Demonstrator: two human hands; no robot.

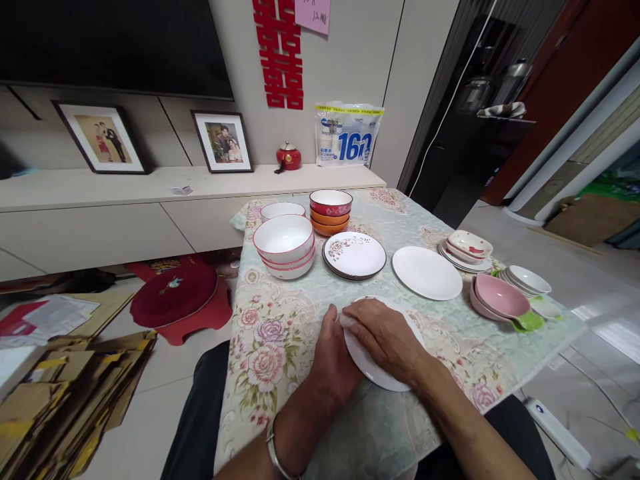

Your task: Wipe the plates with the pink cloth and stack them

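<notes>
A white plate [380,379] is held tilted over the near part of the table. My left hand [333,367] grips its left edge, thumb upward and the fingers hidden beneath. My right hand [387,337] lies across the plate's upper face, fingers pressed together over a small white wipe [349,322], mostly covered by the hand. Just beyond stand a stack of white plates with a brown flower pattern [356,255] and a larger plain white plate [427,272].
Red-rimmed white bowls [283,239] and red and orange bowls [331,212] are stacked at the back left. Pink bowls [501,297], small white bowls [529,280] and patterned dishes [469,245] sit at the right. A red stool [175,293] stands left of the flowered tablecloth [270,370].
</notes>
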